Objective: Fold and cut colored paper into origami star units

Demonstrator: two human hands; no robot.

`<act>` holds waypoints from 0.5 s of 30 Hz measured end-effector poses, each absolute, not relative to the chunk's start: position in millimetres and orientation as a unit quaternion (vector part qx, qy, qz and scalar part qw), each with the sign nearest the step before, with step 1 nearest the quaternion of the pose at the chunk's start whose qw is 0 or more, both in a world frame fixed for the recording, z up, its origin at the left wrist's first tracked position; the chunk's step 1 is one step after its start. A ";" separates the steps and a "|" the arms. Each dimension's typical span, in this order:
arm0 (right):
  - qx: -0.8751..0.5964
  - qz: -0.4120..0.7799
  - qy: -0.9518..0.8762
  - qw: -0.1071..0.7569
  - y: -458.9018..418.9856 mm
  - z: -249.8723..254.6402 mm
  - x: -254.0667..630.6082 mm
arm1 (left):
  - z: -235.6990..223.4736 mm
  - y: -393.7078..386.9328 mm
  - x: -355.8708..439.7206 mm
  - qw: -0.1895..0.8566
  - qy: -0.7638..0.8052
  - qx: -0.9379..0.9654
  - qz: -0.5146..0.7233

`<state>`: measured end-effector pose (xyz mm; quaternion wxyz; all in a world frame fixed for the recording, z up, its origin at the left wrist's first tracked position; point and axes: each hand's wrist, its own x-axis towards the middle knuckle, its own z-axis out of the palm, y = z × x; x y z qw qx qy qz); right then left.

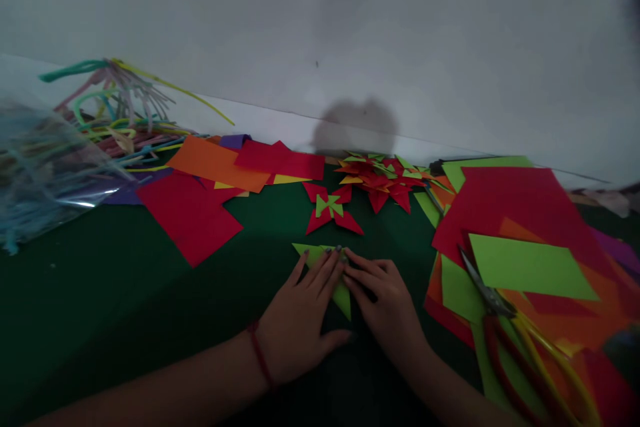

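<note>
While the left hand lies flat, fingers extended over the folded green paper on the dark green counter, the right hand bends its fingers at the paper's right edge; whether that grip pinches it, I cannot tell. Just beyond lies a red-and-green paper star.

The green surface bears a red-and-green paper star, folded green paper before it, coloured sheets either side of it and, seemingly, similar stars beyond its right.
</note>
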<state>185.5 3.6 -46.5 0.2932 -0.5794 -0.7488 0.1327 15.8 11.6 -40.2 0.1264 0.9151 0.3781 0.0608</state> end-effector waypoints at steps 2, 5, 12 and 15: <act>-0.584 0.146 -0.739 0.303 4.5 -46.6 184.5 | -41.2 11.3 16.3 0.119 0.381 0.915 0.063; -0.591 0.163 -0.727 0.310 6.3 -46.0 183.3 | -41.5 9.9 17.5 0.106 0.392 0.911 0.071; -0.590 0.181 -0.715 0.328 10.9 -45.3 183.5 | -40.0 6.5 17.8 0.089 0.418 0.899 0.097; -0.590 0.207 -0.707 0.330 13.0 -44.5 183.9 | -40.6 7.5 17.0 0.090 0.415 0.899 0.106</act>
